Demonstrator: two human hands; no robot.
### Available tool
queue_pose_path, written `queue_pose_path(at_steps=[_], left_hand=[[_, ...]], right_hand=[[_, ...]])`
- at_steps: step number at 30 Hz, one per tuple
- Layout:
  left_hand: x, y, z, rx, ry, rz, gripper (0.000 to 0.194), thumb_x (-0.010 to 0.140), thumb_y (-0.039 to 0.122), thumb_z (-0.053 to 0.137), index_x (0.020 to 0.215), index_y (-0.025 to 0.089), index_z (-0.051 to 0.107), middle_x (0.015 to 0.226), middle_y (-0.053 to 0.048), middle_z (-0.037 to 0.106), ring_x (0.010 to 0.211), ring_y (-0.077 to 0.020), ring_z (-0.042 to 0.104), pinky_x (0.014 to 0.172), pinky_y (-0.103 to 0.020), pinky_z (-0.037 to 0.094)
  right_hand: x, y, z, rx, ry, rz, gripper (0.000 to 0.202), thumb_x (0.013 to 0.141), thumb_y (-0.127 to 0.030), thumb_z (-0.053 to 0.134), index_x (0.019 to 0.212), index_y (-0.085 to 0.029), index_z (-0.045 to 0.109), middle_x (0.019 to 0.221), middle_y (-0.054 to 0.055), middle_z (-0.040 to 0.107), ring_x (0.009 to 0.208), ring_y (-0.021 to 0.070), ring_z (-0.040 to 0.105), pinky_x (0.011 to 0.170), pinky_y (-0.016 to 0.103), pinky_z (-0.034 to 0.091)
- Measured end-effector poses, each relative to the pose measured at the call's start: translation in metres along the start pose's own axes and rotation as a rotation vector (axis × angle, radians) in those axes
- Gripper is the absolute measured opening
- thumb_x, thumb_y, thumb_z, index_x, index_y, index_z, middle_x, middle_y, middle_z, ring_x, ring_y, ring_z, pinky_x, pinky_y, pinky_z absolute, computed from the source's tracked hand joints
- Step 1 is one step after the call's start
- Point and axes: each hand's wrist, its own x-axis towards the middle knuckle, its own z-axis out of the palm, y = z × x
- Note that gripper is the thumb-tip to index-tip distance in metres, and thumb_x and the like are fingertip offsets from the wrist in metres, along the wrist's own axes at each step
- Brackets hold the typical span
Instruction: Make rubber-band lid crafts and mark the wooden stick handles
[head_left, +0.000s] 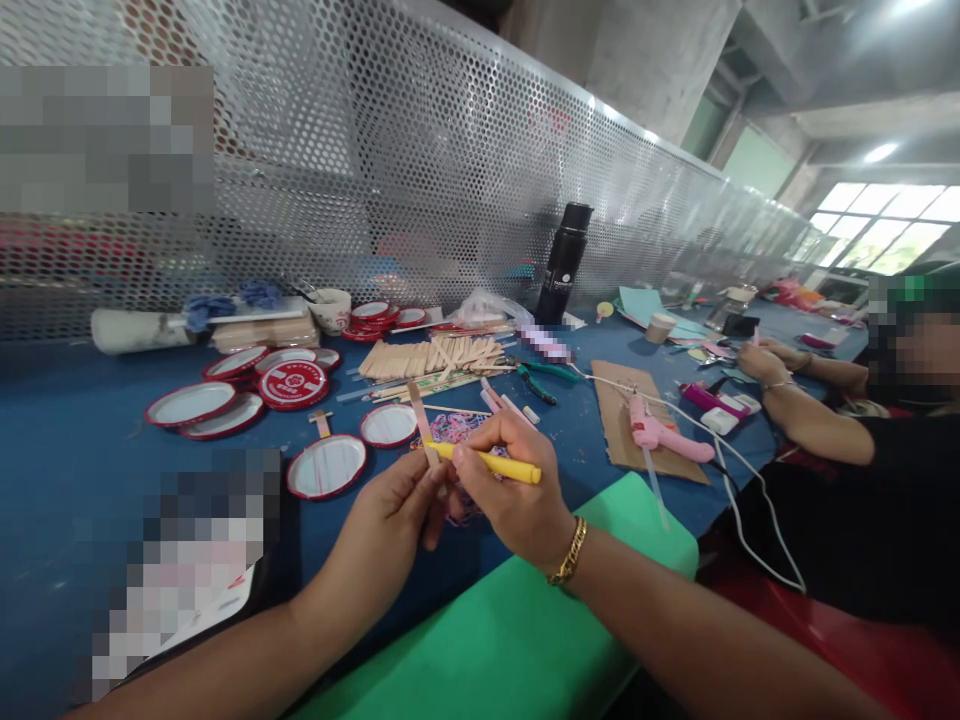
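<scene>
My left hand [397, 505] pinches the lower end of a flat wooden craft stick [417, 408], which points upward. In my right hand [529, 510] is a yellow marker [510, 466], its tip against the stick near my left fingers. A heap of colourful thin strands [457, 428] lies behind and partly under my hands. Left of them are a jar lid [328, 468] with a small stick at its top edge and another lid [388, 426], both pale inside with red rims. Pink pens [504, 400] rest just beyond my right hand.
Craft sticks [427, 355] are piled behind my hands, near more red lids [294, 384]. A black bottle [564, 265] stands by the perforated screen. At right lie pliers [536, 385], a pink glue gun [660, 430] on cardboard and a white cable. Another person's hands [761, 360] work farther right.
</scene>
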Motion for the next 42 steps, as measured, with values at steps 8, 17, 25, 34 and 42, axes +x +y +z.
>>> queue_pose_path(at_steps=[8, 17, 25, 34, 42], left_hand=[[0.0008, 0.0001, 0.0001, -0.022, -0.018, -0.013, 0.036, 0.094, 0.045, 0.052, 0.073, 0.018, 0.061, 0.065, 0.001, 0.061, 0.045, -0.0089, 0.043, 0.045, -0.024, 0.033], [0.0004, 0.0022, 0.0009, -0.012, -0.011, -0.022, 0.036, 0.093, 0.045, 0.052, 0.073, 0.018, 0.062, 0.065, 0.001, 0.062, 0.044, -0.0087, 0.044, 0.045, -0.023, 0.033], [0.0005, 0.0019, 0.0015, -0.033, -0.013, -0.016, 0.036, 0.093, 0.046, 0.054, 0.072, 0.018, 0.062, 0.065, 0.001, 0.062, 0.045, -0.0089, 0.044, 0.045, -0.023, 0.033], [0.0001, 0.0017, 0.0017, -0.031, -0.023, -0.016, 0.038, 0.093, 0.048, 0.054, 0.071, 0.018, 0.061, 0.063, 0.002, 0.060, 0.045, -0.0088, 0.043, 0.045, -0.024, 0.033], [0.0001, 0.0034, 0.0019, -0.016, -0.024, -0.005, 0.036, 0.094, 0.044, 0.052, 0.073, 0.018, 0.061, 0.066, 0.001, 0.061, 0.046, -0.0086, 0.044, 0.045, -0.023, 0.033]], right_hand=[[0.0009, 0.0001, -0.0023, 0.033, 0.039, -0.007, 0.016, 0.086, -0.028, 0.064, 0.074, -0.022, 0.057, 0.065, -0.003, 0.060, 0.060, 0.0126, 0.057, 0.060, 0.027, 0.047], [0.0022, 0.0006, -0.0035, -0.036, 0.073, -0.018, 0.016, 0.086, -0.025, 0.064, 0.071, -0.021, 0.057, 0.067, -0.002, 0.059, 0.064, 0.0135, 0.057, 0.062, 0.028, 0.046], [0.0012, -0.0010, -0.0015, 0.027, -0.002, 0.022, 0.015, 0.086, -0.028, 0.065, 0.075, -0.022, 0.058, 0.066, -0.002, 0.064, 0.059, 0.0129, 0.059, 0.059, 0.028, 0.048], [0.0005, -0.0007, -0.0012, 0.057, -0.015, 0.014, 0.015, 0.088, -0.029, 0.065, 0.077, -0.022, 0.058, 0.066, -0.002, 0.063, 0.060, 0.0138, 0.060, 0.061, 0.029, 0.049], [0.0020, -0.0011, -0.0030, -0.009, 0.053, -0.009, 0.015, 0.086, -0.027, 0.064, 0.073, -0.022, 0.058, 0.068, -0.002, 0.061, 0.064, 0.0138, 0.059, 0.063, 0.029, 0.048]])
